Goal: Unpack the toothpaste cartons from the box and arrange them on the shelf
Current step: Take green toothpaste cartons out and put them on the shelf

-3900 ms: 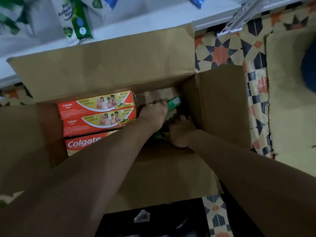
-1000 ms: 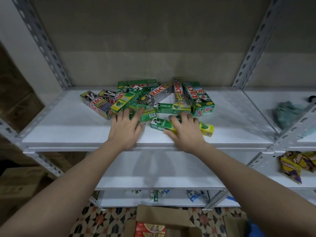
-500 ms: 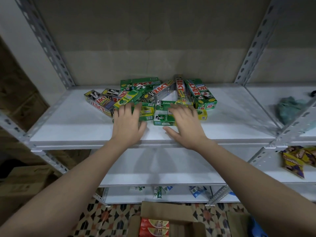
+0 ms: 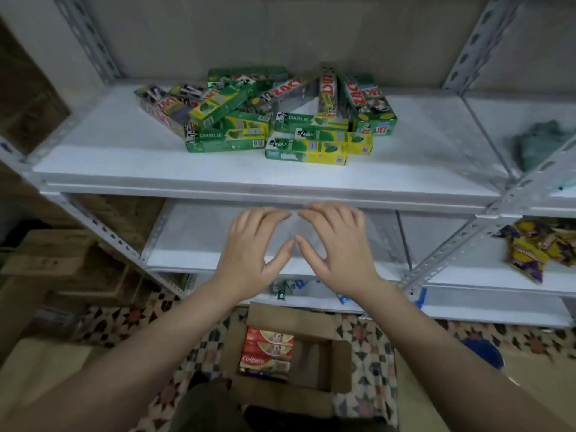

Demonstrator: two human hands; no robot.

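A loose heap of green and yellow toothpaste cartons [image 4: 274, 120] lies on the white upper shelf [image 4: 124, 163], some flat, some tilted against each other. My left hand [image 4: 252, 254] and my right hand [image 4: 336, 247] hover side by side below that shelf's front edge, fingers spread and relaxed, holding nothing. Their thumbs nearly meet. On the floor below stands the open cardboard box [image 4: 339, 363] with red Colgate cartons [image 4: 268, 350] stacked at its left side.
Perforated grey uprights [image 4: 90, 35] frame the shelf. A lower white shelf [image 4: 187, 238] lies behind my hands. Yellow-purple snack packets [image 4: 536, 247] and a teal cloth [image 4: 542, 141] sit in the right bay. Brown cartons [image 4: 53, 257] stand at left on the patterned floor.
Both hands have let go of the green cartons and pulled back down off the upper shelf. The two Darlie cartons now lie at the front of the heap.
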